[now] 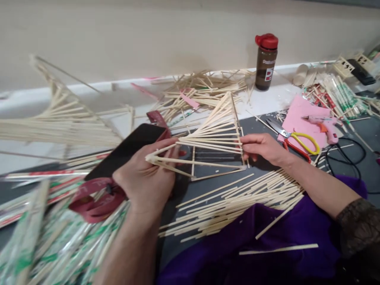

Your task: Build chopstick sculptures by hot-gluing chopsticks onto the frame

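Note:
A fan-shaped frame of glued wooden sticks [212,136] lies in the middle, its point to the left. My left hand [147,178] is closed around the pointed end. My right hand [263,147] pinches the wide end of the frame with its fingertips. A row of loose wooden sticks [237,202] lies just below the frame, partly on purple cloth [252,245]. A black phone [127,150] with a red strap [95,200] sits behind my left hand.
A bigger stick fan [56,118] stands at the left. Wrapped chopsticks [50,241] pile at bottom left. Behind lie scattered sticks [204,89], a brown bottle with red cap [266,61], scissors [297,140], a pink glue gun [323,126] on pink paper and a black cable [347,158].

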`<state>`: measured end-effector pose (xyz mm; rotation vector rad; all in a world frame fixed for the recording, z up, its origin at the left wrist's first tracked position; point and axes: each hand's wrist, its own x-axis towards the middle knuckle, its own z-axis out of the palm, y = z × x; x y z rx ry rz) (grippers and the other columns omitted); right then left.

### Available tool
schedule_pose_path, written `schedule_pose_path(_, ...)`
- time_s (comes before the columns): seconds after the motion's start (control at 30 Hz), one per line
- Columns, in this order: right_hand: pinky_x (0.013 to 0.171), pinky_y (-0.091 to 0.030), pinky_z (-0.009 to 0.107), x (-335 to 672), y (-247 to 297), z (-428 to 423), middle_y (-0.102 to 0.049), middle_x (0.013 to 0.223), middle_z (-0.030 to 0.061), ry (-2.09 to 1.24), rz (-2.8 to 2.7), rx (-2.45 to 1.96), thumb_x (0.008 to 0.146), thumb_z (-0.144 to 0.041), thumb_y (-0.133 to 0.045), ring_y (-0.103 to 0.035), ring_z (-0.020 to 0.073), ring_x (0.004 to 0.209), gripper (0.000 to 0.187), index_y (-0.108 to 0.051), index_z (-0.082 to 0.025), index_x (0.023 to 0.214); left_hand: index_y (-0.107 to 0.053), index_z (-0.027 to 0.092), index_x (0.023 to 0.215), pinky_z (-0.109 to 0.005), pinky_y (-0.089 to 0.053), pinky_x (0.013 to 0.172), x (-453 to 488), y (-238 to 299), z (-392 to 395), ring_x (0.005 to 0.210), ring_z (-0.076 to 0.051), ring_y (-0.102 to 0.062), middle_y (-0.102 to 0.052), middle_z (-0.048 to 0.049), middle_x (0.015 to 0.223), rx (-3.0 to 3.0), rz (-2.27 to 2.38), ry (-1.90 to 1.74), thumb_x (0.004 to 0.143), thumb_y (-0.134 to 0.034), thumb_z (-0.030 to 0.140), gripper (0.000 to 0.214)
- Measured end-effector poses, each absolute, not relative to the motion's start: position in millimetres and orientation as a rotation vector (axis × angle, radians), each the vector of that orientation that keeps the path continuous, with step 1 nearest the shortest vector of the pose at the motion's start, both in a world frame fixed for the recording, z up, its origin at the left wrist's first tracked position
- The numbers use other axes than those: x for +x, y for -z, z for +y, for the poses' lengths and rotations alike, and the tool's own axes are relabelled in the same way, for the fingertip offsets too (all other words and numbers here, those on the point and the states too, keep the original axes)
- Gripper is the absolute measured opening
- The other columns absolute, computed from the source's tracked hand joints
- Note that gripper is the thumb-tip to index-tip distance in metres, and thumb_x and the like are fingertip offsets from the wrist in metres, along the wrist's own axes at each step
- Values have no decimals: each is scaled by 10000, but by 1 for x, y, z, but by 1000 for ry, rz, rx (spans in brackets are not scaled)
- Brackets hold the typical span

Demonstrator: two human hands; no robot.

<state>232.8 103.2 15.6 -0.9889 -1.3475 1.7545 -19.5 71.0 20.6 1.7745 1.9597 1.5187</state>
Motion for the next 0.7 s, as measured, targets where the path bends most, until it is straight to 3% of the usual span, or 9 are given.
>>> schedule_pose_path(0.47,423,-386,156,230,-10,104,-647,572,-31,-1692,-1380,-1021,816,-280,-632,-549,47,473,254,-743,-165,1015,-762,180,913,-210,-525,579,-20,-22,70,627,-121,-687,-759,-41,842,1803,1876,-1575,809,-692,316,185)
schedule_pose_path(0.7,410,-379,149,228,-8,105,-634,549,-38,-1674,-1372,-1042,798,-321,-650,-544,41,451,256,-747,-162,973,-759,174,913,-191,-488,498,-20,-21,70,586,-123,-684,-748,-33,787,1795,1850,-1590,807,-692,315,189)
